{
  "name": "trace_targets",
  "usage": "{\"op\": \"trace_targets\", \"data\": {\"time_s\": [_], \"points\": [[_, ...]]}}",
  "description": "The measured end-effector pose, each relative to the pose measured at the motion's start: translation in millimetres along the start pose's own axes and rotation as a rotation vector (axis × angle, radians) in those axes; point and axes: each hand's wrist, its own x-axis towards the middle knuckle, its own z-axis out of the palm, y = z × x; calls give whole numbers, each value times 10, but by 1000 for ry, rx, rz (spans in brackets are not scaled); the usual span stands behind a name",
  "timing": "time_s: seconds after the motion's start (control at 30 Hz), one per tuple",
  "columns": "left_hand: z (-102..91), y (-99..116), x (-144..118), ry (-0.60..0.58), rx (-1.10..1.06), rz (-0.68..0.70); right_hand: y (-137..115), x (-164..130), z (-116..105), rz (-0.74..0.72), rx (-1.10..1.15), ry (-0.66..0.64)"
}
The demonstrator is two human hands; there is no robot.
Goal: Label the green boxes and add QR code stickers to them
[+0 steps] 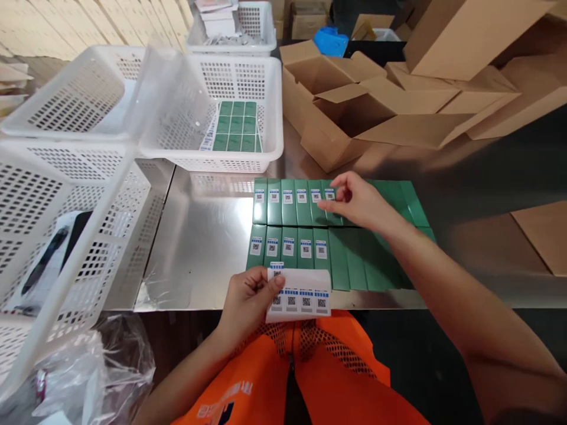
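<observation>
My left hand [250, 298] grips a sheet of QR-code stickers [305, 283] between thumb and fingers, just above the table's front edge. One sticker [277, 268] stands up past the sheet's top edge near my thumb. Two rows of narrow green boxes [354, 257] lie side by side on the table. Stickers are on several boxes at the left of both rows. Over the back row, my right hand [358, 200] has its thumb and index finger apart around the sticker [330, 193] on one box. Its other fingers are curled and partly hidden.
White perforated baskets [212, 159] stand at the left and back; one contains sheets of green labels [234, 127]. Open cardboard cartons [328, 141] are at the back right. A flat cardboard piece [544, 233] lies on the right. Clear plastic bags [84, 372] are at lower left.
</observation>
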Motion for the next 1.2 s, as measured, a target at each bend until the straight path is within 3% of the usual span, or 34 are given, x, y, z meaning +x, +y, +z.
{"op": "trace_targets", "data": {"time_s": [0.1,0.17,0.27,0.33,0.43,0.5,0.57,0.67,0.77,0.83,1.03,1.2], "points": [[-13,-9,29,-18,-2,16,-218,-459,230,-211,124,-282],[-16,10,48,-50,-24,12,-319,-670,368,-308,149,-366],[-17,54,65,-157,-92,-40,-350,-814,520,-405,132,-240],[-21,76,69,-213,-129,-80,-325,-871,567,-555,54,-113],[-34,86,68,-193,-112,-105,-307,-987,511,-833,-70,-30],[-46,83,62,-142,-78,-98,-308,-1048,379,-914,-29,-32],[-56,85,48,-106,-51,-74,-277,-1042,205,-770,119,25],[-58,108,15,-104,-17,-42,-115,-904,-19,-225,311,79],[-48,134,-26,-114,41,-14,120,-752,-88,137,418,-110],[-49,133,-51,-114,76,7,249,-711,-55,236,478,-175],[-99,55,-60,-111,112,30,398,-721,114,332,474,-127],[-91,27,-33,-90,117,19,385,-650,93,347,108,-45]]}}
